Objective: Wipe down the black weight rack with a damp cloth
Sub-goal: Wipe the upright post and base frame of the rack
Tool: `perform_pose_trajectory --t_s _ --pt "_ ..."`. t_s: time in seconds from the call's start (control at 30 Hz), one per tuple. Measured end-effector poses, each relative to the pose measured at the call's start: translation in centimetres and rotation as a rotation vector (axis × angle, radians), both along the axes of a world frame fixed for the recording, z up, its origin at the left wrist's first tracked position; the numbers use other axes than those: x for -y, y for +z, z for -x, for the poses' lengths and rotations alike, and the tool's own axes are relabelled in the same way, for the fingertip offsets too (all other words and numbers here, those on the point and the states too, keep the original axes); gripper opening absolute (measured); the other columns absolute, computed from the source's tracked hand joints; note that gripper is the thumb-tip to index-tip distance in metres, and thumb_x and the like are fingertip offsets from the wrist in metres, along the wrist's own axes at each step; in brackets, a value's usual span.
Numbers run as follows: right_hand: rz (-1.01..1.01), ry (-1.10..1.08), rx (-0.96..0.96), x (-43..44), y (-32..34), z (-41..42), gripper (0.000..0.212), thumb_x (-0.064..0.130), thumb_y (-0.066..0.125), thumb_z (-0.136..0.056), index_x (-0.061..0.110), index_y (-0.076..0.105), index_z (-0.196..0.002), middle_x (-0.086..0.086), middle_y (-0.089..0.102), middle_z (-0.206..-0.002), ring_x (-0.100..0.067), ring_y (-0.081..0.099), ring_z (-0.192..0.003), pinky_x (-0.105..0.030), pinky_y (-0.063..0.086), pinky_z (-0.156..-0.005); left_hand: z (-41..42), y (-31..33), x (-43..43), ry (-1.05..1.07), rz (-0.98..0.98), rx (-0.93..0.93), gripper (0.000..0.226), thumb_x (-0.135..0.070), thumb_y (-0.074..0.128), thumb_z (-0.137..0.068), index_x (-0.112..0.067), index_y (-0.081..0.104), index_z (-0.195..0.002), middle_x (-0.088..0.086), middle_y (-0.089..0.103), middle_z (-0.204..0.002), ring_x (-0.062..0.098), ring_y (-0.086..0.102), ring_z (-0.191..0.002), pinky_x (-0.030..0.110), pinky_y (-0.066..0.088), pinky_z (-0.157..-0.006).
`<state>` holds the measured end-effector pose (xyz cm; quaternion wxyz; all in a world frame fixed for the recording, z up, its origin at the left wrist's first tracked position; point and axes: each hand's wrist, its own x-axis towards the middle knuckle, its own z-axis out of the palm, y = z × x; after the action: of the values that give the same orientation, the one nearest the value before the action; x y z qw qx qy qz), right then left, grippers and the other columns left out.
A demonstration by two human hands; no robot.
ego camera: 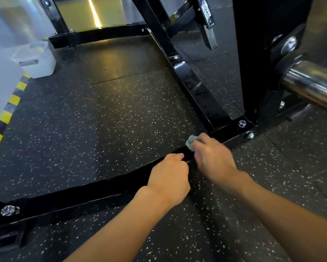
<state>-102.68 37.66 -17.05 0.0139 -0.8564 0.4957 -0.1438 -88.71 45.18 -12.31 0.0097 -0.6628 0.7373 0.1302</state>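
Gripping the cloth (190, 142), right hand (213, 157) presses it on the weight rack (102, 192) base bar; left hand (170, 178) fisted, empty; speckled rubber floor (83, 129)

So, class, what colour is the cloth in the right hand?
The cloth is pale teal; head view.

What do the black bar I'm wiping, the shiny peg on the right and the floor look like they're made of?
Bar: likely steel with glossy black paint; it reflects light and is bolted at the ends.
Peg: polished, chrome-looking metal with mirror-like reflections.
Floor: probably rubber matting, matte black with pale flecks and visible seams.
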Motion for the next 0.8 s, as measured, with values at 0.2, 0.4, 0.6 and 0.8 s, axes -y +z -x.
perform_pose_trajectory --t_s 0.2,0.4,0.6,0.8 --pt "-0.018 -0.189 -0.026 1.3 0.4 1.4 0.017 0.016 0.061 -0.092 0.012 0.069 -0.107 -0.006 0.055 -0.110 -0.026 0.061 -0.080 -0.033 0.048 -0.061 1.6 0.8 1.5 -0.071 0.007 0.134 0.046 -0.026 0.048 -0.098 -0.025 0.046 -0.144 0.008 0.043 -0.133 0.028 0.041 -0.120 0.036 0.045 -0.087" --pt "-0.058 -0.362 -0.050 4.8 1.5 4.0 0.020 0.008 0.054 -0.093 0.007 0.068 -0.106 -0.009 0.053 -0.113 -0.031 0.062 -0.082 -0.034 0.045 -0.059 2.9 -0.3 2.6 -0.105 -0.043 0.046 0.034 -0.020 0.050 -0.094 -0.007 0.060 -0.123 0.009 0.047 -0.147 0.027 0.035 -0.141 0.038 0.039 -0.111" --pt "-0.137 -0.235 -0.266 4.7 2.0 3.7 0.015 0.007 0.055 -0.091 0.010 0.063 -0.104 -0.006 0.047 -0.113 -0.024 0.061 -0.089 -0.036 0.052 -0.062 3.6 0.7 3.3 -0.113 0.002 0.163 0.046 -0.027 0.049 -0.095 -0.015 0.046 -0.140 0.001 0.045 -0.136 0.026 0.045 -0.118 0.034 0.043 -0.076" --pt "-0.137 -0.380 -0.195 4.3 2.3 4.3 0.018 0.007 0.056 -0.092 0.013 0.059 -0.109 -0.005 0.046 -0.124 -0.026 0.065 -0.085 -0.032 0.040 -0.056 3.8 1.0 3.9 -0.128 -0.054 0.213 0.043 -0.029 0.050 -0.097 -0.014 0.047 -0.137 0.001 0.038 -0.137 0.028 0.038 -0.126 0.035 0.042 -0.072"
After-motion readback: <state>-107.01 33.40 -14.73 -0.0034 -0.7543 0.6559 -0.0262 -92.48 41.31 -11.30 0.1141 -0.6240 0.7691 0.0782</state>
